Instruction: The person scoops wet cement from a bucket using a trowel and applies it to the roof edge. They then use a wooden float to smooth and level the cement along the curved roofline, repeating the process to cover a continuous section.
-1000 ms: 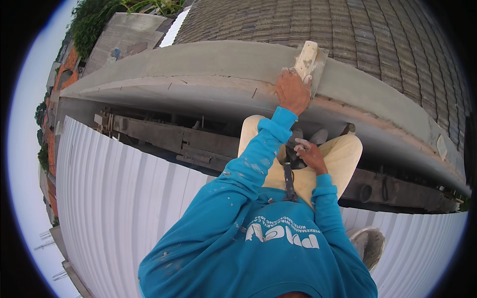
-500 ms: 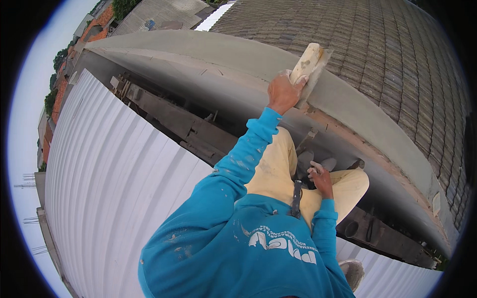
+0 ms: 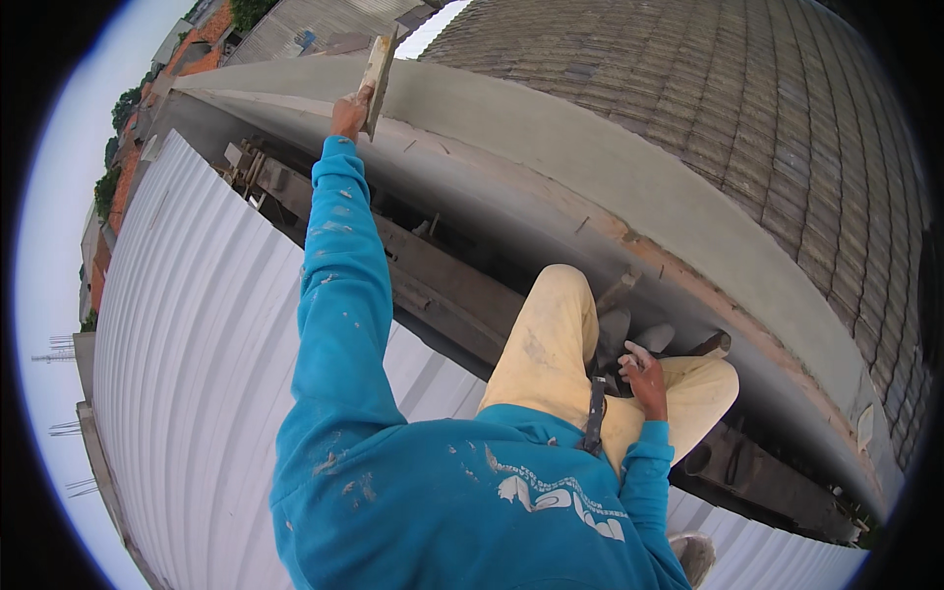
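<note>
My left hand [image 3: 349, 113] is stretched far out to the left, wrapped round the pale handle of a plastering float [image 3: 378, 71]. The float's thin plate stands tilted on edge at the smooth grey top of the wall [image 3: 531, 118]; whether it touches cannot be made out. Near my right thigh, my right hand [image 3: 645, 380] hangs loosely with its fingers bent and apart, holding nothing that shows. Below the wall's top runs a rough, pinkish-brown edge [image 3: 678, 275] with small spikes sticking out.
A brown tiled roof [image 3: 688, 88] lies beyond the wall. White corrugated sheeting [image 3: 187, 374] spreads on the near left, with a dark gap and a beam [image 3: 452, 295] between it and the wall. A wooden pole end [image 3: 713, 345] juts beside my knee. A bucket-like container [image 3: 694, 556] stands behind my right arm.
My left hand has swung the float a long way left along the wall top, its arm straightening. The float now stands more on edge. My right hand stays almost in place.
</note>
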{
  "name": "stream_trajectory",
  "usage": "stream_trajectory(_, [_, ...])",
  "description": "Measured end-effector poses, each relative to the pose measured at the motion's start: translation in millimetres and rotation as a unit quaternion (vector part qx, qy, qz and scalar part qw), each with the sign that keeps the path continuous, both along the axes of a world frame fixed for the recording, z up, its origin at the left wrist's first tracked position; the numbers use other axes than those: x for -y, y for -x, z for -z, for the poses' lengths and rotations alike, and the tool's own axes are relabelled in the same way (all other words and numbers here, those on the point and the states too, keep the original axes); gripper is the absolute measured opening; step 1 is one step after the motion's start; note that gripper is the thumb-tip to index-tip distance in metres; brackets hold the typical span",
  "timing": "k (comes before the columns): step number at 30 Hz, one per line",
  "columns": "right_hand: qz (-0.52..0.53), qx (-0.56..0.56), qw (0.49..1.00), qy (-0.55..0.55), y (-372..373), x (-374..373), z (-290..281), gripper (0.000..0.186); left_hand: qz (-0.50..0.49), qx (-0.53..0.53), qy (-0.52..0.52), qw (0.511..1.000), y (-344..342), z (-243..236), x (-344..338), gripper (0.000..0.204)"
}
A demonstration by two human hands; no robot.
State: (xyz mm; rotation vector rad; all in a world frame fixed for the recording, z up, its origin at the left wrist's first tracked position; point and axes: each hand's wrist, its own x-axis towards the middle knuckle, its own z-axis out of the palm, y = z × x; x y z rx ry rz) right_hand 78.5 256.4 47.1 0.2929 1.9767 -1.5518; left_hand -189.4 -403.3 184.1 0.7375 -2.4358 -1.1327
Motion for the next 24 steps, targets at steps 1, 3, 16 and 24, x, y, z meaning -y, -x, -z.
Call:
stream_trajectory(1, [0.012,0.0,1.0,0.007,-1.0,-0.1,0.6,0.047,0.014,-0.034,-0.068,0.997,1.1,-2.1,-2.3,0.075])
stream_trajectory(3, [0.036,-0.001,0.999,0.021,-1.9,0.1,1.8,0.046,0.001,-0.01,-0.039,0.999,8.6,-2.3,2.4,0.077])
stream_trajectory(16, [-0.013,-0.035,0.999,0.001,-2.9,-2.3,10.4,0.048,0.039,0.082,0.115,0.989,43.7,26.1,-7.1,0.079])
stream_trajectory(24, [-0.042,-0.085,0.993,-0.063,8.1,14.3,-10.1,0.044,0.091,0.084,0.166,0.978,8.1,11.4,-169.8,0.071])
